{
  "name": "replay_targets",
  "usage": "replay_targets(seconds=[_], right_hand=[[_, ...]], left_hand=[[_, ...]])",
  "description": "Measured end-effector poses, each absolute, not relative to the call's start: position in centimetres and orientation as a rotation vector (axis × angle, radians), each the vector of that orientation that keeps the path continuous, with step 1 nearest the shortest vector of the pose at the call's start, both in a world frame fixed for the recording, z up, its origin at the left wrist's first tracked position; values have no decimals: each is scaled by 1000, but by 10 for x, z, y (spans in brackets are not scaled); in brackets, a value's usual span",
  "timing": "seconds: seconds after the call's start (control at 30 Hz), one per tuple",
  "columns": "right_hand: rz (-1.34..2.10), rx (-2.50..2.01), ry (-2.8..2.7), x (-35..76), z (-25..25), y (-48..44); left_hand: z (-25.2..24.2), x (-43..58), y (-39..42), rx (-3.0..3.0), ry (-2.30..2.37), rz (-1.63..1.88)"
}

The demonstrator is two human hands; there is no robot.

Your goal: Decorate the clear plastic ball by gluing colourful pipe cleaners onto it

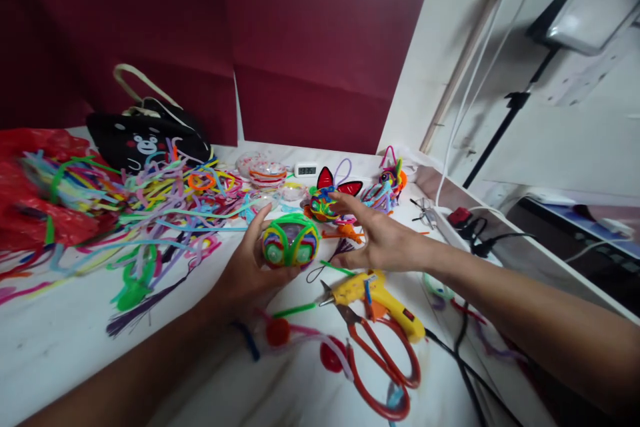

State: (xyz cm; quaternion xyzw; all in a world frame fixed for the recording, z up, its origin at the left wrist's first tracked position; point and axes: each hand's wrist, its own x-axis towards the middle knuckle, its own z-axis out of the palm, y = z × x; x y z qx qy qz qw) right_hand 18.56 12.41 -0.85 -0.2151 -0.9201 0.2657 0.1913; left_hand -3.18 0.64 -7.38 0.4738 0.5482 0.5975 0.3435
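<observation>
My left hand (245, 277) is wrapped round a clear ball (291, 241) decorated with green, yellow, red and blue pipe cleaners, with two round green shapes on its front. My right hand (387, 240) is held to the right of that ball, thumb and fingers apart, with nothing visible in it. Its fingertips come close to a second colourful ball (324, 205) with red pointed ears; I cannot tell if they touch. Just in front of my right hand lie a yellow hot glue gun (377, 297) and orange-handled scissors (385, 357), with the blades partly under the gun.
A heap of pipe cleaners (185, 197) and a red plastic bag (25, 187) cover the left. Behind are a black bag (145, 140), clear plastic half-shells (267, 173) and a small digital clock (305, 171). A power strip (465, 230) and cables run along the right edge.
</observation>
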Motion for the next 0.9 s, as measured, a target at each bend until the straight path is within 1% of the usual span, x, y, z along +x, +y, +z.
replay_targets(seconds=[0.3, 0.47, 0.67, 0.8, 0.9], right_hand=[[667, -704, -2584, 217, -1, 127], [590, -689, -2570, 230, 3, 116], [548, -605, -2647, 239, 17, 80], [541, -543, -2770, 239, 31, 48], [408, -466, -2816, 243, 38, 30]], left_hand=[[-80, -34, 13, 1219, 1629, 1378], [-81, -34, 14, 1224, 1619, 1361], [-89, -43, 17, 1318, 1649, 1298], [-88, -49, 18, 1467, 1836, 1285], [-83, -47, 17, 1419, 1873, 1261]])
